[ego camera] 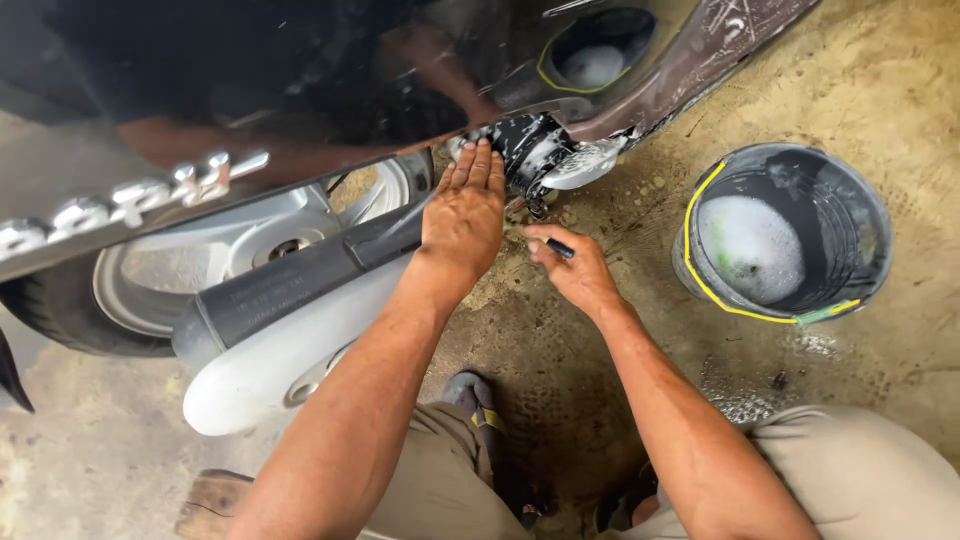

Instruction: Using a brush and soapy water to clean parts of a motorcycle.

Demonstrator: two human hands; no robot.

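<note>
My left hand (465,212) lies flat with fingers together against the lower edge of a glossy black scooter body panel (300,80), just beside a soapy black engine part (535,150). My right hand (570,265) is closed on a small dark brush handle (560,248), held low beneath that soapy part. Suds cover the part and the brown footboard edge (690,65) above it.
A black bucket (870,215) with a yellow handle and foamy water stands on the concrete floor to the right. The rear wheel (130,290) and white-shielded exhaust (270,340) sit to the left. My knees, sandalled feet and a wooden stool edge (210,500) are at the bottom.
</note>
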